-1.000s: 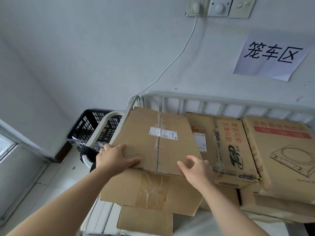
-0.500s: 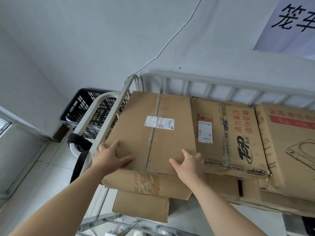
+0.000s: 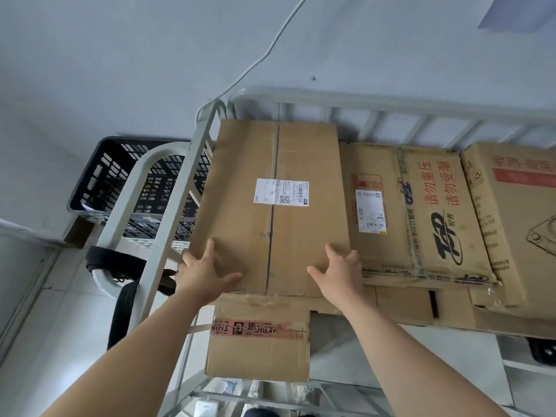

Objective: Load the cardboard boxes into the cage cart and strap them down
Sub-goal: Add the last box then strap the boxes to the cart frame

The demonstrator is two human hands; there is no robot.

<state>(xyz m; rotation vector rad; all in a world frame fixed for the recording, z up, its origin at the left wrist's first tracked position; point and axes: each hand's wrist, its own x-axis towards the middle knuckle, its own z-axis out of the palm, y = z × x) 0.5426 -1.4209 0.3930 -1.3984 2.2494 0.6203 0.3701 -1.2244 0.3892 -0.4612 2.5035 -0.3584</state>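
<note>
A flat cardboard box (image 3: 270,164) with a white shipping label lies on top of the stack in the left corner of the grey cage cart (image 3: 376,100). My left hand (image 3: 203,273) rests on its near left corner, fingers spread, thumb on the top face. My right hand (image 3: 340,272) lies flat on its near right corner, fingers spread. Beside it sit a box with red Chinese print (image 3: 421,215) and another printed box (image 3: 517,218) at the right. Lower boxes show underneath, one with red tape (image 3: 258,350). A black strap (image 3: 120,296) hangs from the cart's left handle.
A black plastic crate (image 3: 120,176) stands on the floor left of the cart, against the wall. A white cable (image 3: 270,46) runs down the wall to the cart's corner post. Tiled floor lies to the left and below.
The labelled box has slid deeper into the cart's left corner, both hands following it forward. The view has tilted downward, showing more of the lower boxes.
</note>
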